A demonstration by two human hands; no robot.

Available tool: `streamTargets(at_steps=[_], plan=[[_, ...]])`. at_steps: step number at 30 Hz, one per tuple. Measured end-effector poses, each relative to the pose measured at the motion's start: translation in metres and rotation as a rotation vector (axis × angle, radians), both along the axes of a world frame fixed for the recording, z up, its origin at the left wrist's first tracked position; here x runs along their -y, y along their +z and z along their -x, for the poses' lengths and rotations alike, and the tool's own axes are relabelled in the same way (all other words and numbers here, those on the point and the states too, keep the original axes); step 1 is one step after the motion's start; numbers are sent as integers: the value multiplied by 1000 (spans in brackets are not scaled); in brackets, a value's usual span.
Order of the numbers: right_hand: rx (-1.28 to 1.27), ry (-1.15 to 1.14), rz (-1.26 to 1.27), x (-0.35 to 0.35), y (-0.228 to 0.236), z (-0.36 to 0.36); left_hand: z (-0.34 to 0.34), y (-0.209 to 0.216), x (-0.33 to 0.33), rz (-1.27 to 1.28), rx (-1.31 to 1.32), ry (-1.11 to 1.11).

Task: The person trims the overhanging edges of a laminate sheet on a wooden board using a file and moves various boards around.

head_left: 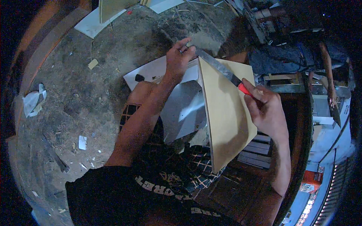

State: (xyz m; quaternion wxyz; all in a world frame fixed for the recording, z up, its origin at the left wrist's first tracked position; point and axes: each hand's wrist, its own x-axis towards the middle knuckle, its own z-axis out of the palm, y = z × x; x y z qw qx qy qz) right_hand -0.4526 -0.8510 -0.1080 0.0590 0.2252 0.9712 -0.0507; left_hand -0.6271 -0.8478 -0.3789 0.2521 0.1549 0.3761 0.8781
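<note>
Gripping a grey, red-handled metal tool (220, 67), my right hand (267, 105) and tip-pinching left hand (178, 62) are spanning abutting cream-and-white flat boards (226, 113); edge work is seemingly awaiting completion.

The one wide fisheye view looks steeply down from head level, just above the wearer's dark shirt (105, 196), facing forward; the left hand (180, 60) and right hand (267, 105) are near, the floor (90, 116) farther below.
</note>
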Motion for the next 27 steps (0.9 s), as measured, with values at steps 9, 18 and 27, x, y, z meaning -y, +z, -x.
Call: streamTargets(at_steps=[9,18,27], plan=[[108,51,-103,10,0,21,11,-24,4,-49,-14,25],[-44,74,-77,6,14,0,-8,-8,-1,-66,24,89],[12,112,-148,8,15,-2,-12,13,10,-98,34,63]])
